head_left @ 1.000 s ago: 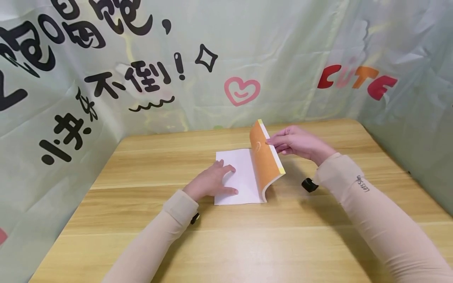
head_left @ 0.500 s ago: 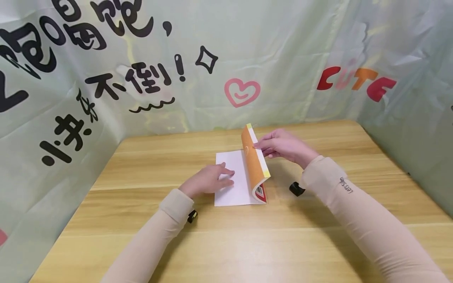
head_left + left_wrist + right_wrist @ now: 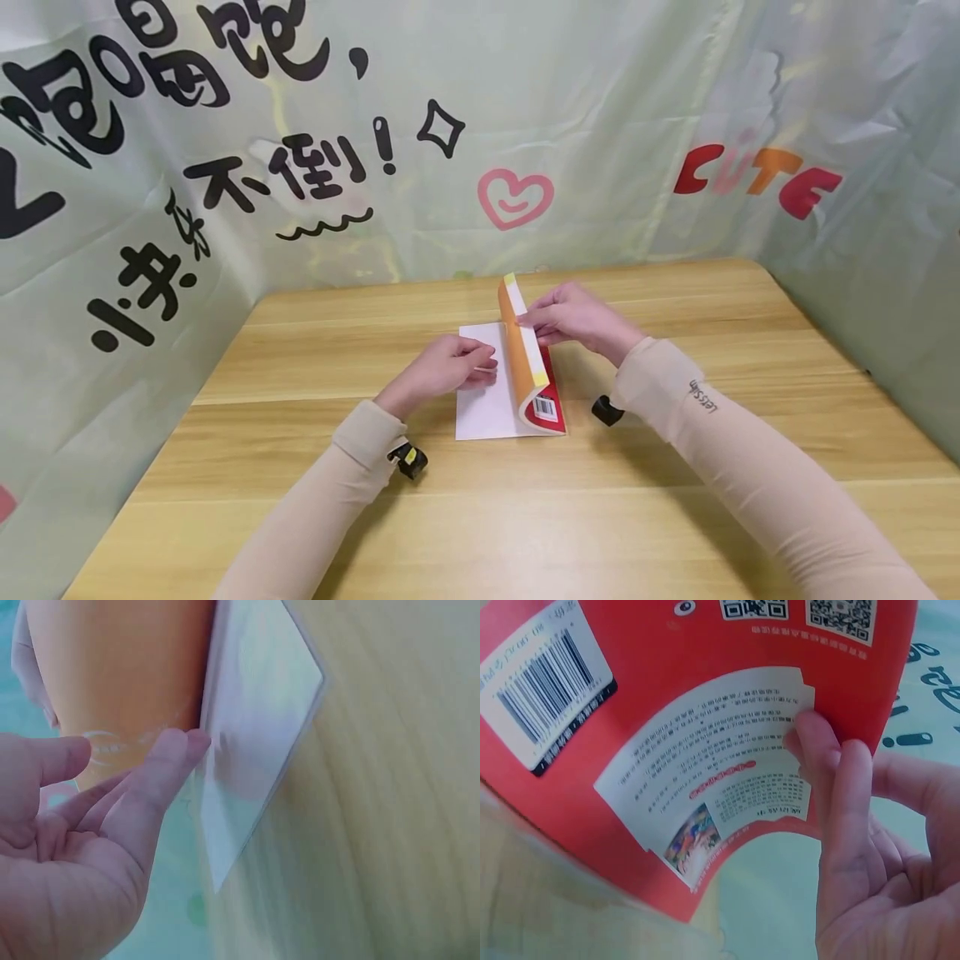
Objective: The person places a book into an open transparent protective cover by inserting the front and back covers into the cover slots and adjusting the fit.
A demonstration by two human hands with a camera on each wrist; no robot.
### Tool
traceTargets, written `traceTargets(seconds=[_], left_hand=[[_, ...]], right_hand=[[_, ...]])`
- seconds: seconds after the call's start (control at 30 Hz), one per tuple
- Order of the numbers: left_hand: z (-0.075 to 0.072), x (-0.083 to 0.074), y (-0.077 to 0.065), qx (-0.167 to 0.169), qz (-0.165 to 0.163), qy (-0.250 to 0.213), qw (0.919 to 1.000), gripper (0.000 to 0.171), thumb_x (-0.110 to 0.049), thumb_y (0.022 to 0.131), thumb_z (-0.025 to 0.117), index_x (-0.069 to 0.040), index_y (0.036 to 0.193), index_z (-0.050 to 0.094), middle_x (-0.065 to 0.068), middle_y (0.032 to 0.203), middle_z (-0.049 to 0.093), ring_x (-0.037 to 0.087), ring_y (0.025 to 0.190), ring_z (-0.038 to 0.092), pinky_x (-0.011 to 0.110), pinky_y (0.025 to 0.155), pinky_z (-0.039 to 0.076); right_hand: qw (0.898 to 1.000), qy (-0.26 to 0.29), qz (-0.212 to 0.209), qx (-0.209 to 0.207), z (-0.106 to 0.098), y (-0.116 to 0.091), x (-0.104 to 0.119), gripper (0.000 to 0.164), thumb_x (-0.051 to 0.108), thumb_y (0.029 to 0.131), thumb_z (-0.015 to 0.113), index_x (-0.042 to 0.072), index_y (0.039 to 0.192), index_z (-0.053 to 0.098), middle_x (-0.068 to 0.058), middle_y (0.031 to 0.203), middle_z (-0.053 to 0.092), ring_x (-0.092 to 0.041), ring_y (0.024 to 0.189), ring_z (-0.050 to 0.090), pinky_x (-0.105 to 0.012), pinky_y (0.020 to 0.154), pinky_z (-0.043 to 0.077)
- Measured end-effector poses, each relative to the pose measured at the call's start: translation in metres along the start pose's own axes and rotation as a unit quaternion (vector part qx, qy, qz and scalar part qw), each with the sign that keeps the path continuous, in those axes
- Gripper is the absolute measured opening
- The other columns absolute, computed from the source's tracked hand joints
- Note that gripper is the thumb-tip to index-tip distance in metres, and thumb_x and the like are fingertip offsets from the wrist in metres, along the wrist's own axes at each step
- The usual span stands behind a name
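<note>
A paperback book (image 3: 525,342) stands partly open on the table. Its white inner leaf (image 3: 480,412) lies flat at the left, while the orange page (image 3: 124,667) and the thick block of pages curve upright. My right hand (image 3: 577,321) pinches the outer edge of that block; in the right wrist view its fingertips press on the red back cover (image 3: 682,697), which has a barcode (image 3: 547,686). My left hand (image 3: 446,365) is over the white leaf, fingers loosely bent and holding nothing. Seen from the left wrist, its fingertips are close to the fold beside the orange page.
The wooden table (image 3: 322,525) extends around the book on all sides. A pale cloth backdrop (image 3: 615,100) with printed lettering and a pink heart hangs behind it and at both sides. Small black devices are strapped under both wrists.
My right hand has moved left with the raised pages, tipping them more upright, and the red back cover now shows. My left hand has lifted from its spread pose, its fingers now closer together.
</note>
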State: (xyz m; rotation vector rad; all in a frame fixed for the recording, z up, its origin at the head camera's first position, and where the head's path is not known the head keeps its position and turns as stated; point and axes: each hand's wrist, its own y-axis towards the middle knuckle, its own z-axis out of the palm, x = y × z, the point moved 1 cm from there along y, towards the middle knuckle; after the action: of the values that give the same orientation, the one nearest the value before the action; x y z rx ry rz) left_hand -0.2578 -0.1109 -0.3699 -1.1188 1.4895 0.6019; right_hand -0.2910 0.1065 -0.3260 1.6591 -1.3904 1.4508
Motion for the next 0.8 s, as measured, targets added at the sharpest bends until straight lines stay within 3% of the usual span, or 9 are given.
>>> traceTargets(seconds=[0.17, 0.4, 0.67, 0.8], left_hand=[[0.003, -0.001, 0.000, 0.007, -0.032, -0.048, 0.9983, 0.038, -0.021, 0.104, 0.045, 0.009, 0.124, 0.057, 0.024, 0.113, 0.063, 0.029, 0.099, 0.065, 0.038, 0.083, 0.052], [0.001, 0.003, -0.001, 0.021, -0.031, -0.083, 0.9958, 0.044, -0.029, 0.103, 0.045, 0.008, 0.126, 0.056, 0.019, 0.114, 0.063, 0.026, 0.096, 0.065, 0.037, 0.082, 0.052], [-0.008, 0.007, -0.005, 0.032, -0.026, -0.037, 0.9985, 0.047, -0.039, 0.103, 0.042, 0.001, 0.118, 0.061, 0.014, 0.101, 0.067, 0.020, 0.083, 0.063, 0.032, 0.073, 0.053], [-0.010, 0.010, -0.006, 0.036, -0.033, -0.053, 0.9974, 0.045, -0.037, 0.104, 0.042, 0.002, 0.120, 0.059, 0.014, 0.104, 0.067, 0.021, 0.087, 0.064, 0.032, 0.074, 0.054]], right_hand=[[1.000, -0.016, 0.004, -0.023, 0.011, 0.003, 0.001, 0.030, 0.018, 0.084, 0.074, -0.004, 0.105, 0.071, -0.010, 0.086, 0.070, -0.016, 0.065, 0.064, -0.038, 0.076, 0.054], [0.999, -0.035, -0.009, -0.038, 0.027, 0.010, -0.002, 0.029, 0.017, 0.084, 0.074, -0.005, 0.102, 0.072, -0.012, 0.089, 0.070, -0.018, 0.071, 0.067, -0.037, 0.074, 0.055], [0.996, -0.078, 0.003, -0.052, 0.042, 0.014, -0.002, 0.022, 0.021, 0.086, 0.072, 0.002, 0.096, 0.075, -0.009, 0.092, 0.070, -0.020, 0.078, 0.068, -0.034, 0.073, 0.055], [0.994, -0.089, 0.010, -0.061, 0.049, 0.016, -0.001, 0.019, 0.024, 0.085, 0.073, 0.006, 0.092, 0.076, -0.006, 0.090, 0.070, -0.019, 0.078, 0.067, -0.031, 0.070, 0.056]])
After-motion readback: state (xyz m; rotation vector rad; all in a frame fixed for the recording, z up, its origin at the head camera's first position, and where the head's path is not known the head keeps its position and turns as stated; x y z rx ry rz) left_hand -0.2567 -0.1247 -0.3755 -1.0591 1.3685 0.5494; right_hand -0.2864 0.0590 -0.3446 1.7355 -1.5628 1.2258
